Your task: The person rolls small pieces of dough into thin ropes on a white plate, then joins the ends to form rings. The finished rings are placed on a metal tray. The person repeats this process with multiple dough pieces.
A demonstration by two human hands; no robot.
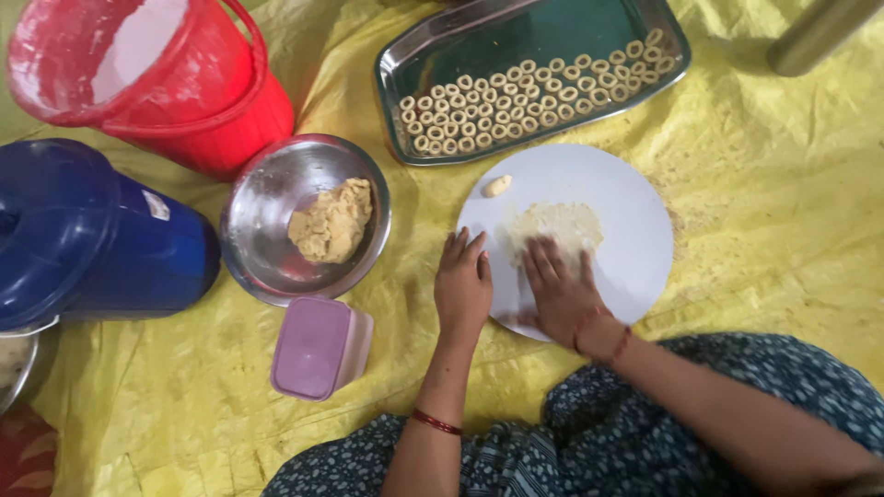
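1. We saw the right hand (560, 293) in the lower middle of the frame, its fingers (543, 262) stretched out flat and slightly spread, gripping nothing, pressing down on the near edge of a thin smear of pale dough (555, 226).
2. The left hand (463, 285) lay just beside it to the left, fingers straight and together, palm down, holding nothing, resting on the left rim of the white round board (635, 239).
3. The smeared dough sat at the centre of that board; a small separate lump of dough (497, 186) lay at its upper left edge, apart from both hands.
4. Above the board, in the upper middle, we noted a steel tray (516, 37) with rows of small dough rings (529, 97) along its near side.
5. To the left of the board stood a steel bowl (267, 212) holding a mass of dough (332, 221), and below it a lilac lidded box (318, 348).
6. In the upper left were a red bucket (184, 83) and, beneath it, a blue container (101, 239).
7. Everything rested on a yellow sheet (773, 212).
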